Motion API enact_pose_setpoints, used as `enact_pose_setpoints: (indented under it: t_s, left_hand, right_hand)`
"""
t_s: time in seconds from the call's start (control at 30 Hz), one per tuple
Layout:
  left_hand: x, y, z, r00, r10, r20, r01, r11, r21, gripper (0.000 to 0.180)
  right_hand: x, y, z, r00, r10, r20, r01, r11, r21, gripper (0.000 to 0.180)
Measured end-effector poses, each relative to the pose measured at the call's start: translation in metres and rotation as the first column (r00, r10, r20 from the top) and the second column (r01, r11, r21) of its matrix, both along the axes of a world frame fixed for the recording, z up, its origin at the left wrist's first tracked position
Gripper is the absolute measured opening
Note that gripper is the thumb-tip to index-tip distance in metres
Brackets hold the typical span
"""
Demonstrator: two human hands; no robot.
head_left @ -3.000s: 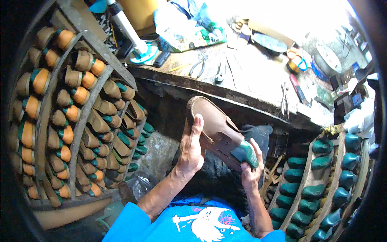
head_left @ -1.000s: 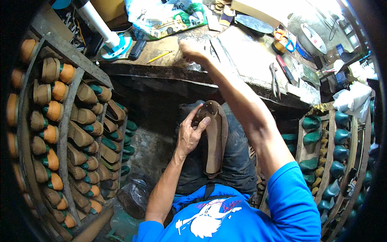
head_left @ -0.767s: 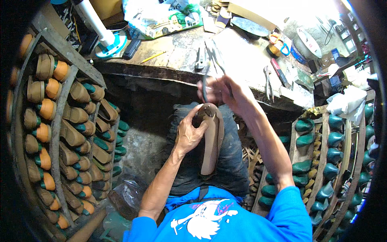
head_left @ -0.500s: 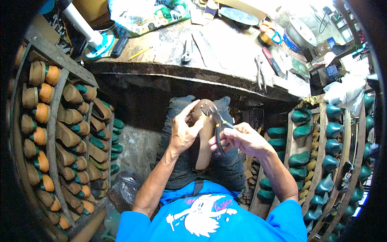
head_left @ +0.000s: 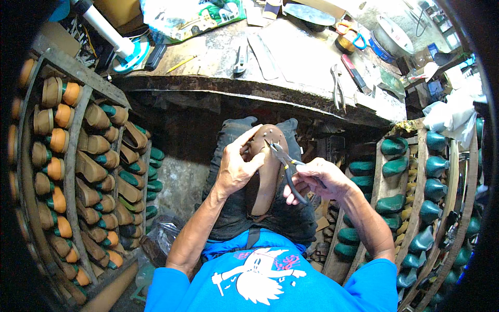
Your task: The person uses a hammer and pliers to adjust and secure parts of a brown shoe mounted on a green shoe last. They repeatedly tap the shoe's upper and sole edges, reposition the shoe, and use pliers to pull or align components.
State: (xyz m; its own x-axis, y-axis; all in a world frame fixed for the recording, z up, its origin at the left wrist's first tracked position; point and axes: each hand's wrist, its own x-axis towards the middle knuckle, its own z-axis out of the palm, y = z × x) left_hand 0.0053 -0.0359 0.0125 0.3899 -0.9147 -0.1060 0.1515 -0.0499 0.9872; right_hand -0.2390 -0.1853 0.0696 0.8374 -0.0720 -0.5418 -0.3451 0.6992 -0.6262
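Note:
A brown shoe (head_left: 268, 179) lies sole up across my lap, its wide end away from me and studded with several small nail heads (head_left: 274, 133). My left hand (head_left: 235, 167) is wrapped around the wide end from the left, thumb lying over the sole. In my right hand (head_left: 325, 178) is a pair of pliers (head_left: 289, 173) with black, yellow-marked handles. Its jaws are parted just above the sole, close to the nails and my left thumb. Whether the jaw tips touch a nail, I cannot tell.
Ahead is a worn workbench (head_left: 208, 78) carrying a pencil (head_left: 182, 64), a cutter (head_left: 241, 60), more pliers (head_left: 337, 88), a red-handled tool (head_left: 354, 73) and scissors (head_left: 358, 39). A rack of tan and orange shoe forms (head_left: 91, 156) stands left; green shoe lasts (head_left: 390, 204) fill the right rack.
The pliers' jaws have spread apart, and their handles have swung slightly to the right with my right hand. My left hand keeps its hold on the shoe. The view has shifted slightly.

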Motion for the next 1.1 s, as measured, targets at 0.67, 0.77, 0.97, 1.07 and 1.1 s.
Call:
enact_pose_setpoints:
  t_s: [0.67,0.77,0.97,1.07,1.1]
  left_hand:
    - [0.014,-0.002,-0.014,0.999,-0.015,0.043,0.015,1.0,-0.014,0.07]
    - [0.014,-0.001,-0.017,0.996,0.015,0.092,-0.013,1.0,-0.024,0.069]
    - [0.009,-0.006,-0.018,0.995,0.017,0.103,-0.013,0.999,-0.04,0.065]
    - [0.005,-0.01,-0.018,0.997,0.026,0.068,-0.022,0.998,-0.066,0.065]
    - [0.004,-0.01,-0.017,0.996,0.033,0.084,-0.028,0.998,-0.06,0.065]
  right_hand:
    - [0.024,0.012,0.005,0.919,0.157,-0.362,-0.34,-0.15,-0.928,0.023]
    - [0.017,0.021,0.008,0.878,0.123,-0.462,-0.392,-0.369,-0.843,0.022]
    - [0.006,0.013,0.009,0.802,-0.133,-0.583,-0.408,-0.834,-0.371,0.044]
    - [0.01,0.007,0.001,0.79,-0.199,-0.579,-0.432,-0.852,-0.297,0.044]
    - [0.011,0.006,-0.001,0.78,-0.215,-0.588,-0.447,-0.849,-0.282,0.044]
